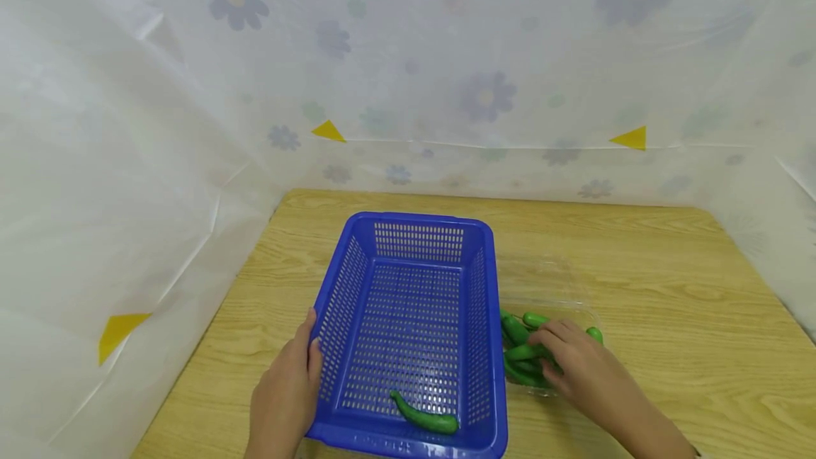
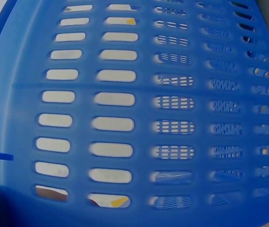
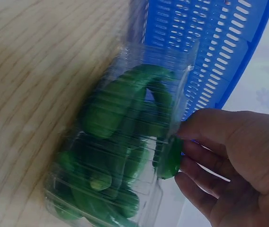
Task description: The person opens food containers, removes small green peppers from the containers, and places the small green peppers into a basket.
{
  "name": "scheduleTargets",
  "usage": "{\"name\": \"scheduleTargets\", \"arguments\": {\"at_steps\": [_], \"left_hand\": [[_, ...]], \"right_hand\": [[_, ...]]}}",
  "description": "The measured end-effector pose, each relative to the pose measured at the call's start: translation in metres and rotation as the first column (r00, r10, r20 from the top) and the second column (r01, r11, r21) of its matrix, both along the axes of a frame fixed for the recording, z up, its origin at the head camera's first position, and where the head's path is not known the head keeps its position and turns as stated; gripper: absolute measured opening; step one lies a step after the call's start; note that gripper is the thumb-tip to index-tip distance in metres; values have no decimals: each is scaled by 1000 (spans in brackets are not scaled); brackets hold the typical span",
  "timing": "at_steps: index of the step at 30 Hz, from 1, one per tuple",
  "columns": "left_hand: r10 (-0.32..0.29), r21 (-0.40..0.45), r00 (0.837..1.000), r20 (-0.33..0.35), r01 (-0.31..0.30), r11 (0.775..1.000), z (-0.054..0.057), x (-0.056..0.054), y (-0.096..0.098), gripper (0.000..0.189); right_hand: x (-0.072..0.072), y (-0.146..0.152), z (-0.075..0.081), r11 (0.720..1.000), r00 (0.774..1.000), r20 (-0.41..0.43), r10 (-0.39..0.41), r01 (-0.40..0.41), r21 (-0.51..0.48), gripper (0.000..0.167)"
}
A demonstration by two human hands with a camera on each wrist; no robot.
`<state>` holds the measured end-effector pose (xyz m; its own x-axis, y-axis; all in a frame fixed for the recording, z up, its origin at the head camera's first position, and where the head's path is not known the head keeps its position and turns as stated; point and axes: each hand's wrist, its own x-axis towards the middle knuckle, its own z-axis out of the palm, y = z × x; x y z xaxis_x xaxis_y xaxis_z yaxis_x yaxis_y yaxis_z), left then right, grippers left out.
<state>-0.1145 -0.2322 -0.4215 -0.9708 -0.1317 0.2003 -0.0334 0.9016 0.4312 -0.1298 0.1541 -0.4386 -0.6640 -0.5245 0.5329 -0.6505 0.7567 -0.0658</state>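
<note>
A blue plastic basket (image 1: 411, 324) with slotted walls stands in front of me. My left hand (image 1: 285, 384) grips its left rim, thumb over the edge. In the left wrist view the slotted basket wall (image 2: 144, 87) fills the picture and the hand is hidden. One green chili pepper (image 1: 426, 418) lies on the basket floor at the near end. To the basket's right, several green chili peppers (image 1: 519, 374) lie in a clear plastic box (image 3: 148, 54). Over this box, my right hand (image 1: 576, 363) pinches a green chili pepper (image 3: 171, 160) between thumb and fingers at the box's open side.
Behind the peppers, the box's clear lid (image 1: 542, 278) lies folded back on the wooden table (image 1: 676, 317). White flowered sheeting (image 1: 408, 62) hangs behind the table and on both sides. Yellow tape pieces (image 1: 631, 139) stick to the sheeting.
</note>
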Motion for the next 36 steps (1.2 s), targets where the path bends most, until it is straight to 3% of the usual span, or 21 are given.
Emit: {"name": "scheduleTargets", "arguments": {"at_steps": [17,21,26,36], "left_hand": [[5,5,1000,-3,-5,1000,2,0,2,45],[7,5,1000,0,-7,1000,2,0,2,45],[10,3,1000,8,-10,1000,2,0,1,45],[11,-6,1000,9,-11,1000,2,0,1,46]], "right_hand": [[-5,7,-8,1000,1000,15,-16,16,1,36],[-1,10,-4,999,999,3,-35,35,-7,37],[1,13,7,998,998,-6,-57,57,-35,21],[8,14,24,985,990,62,-128,134,-107,31]]}}
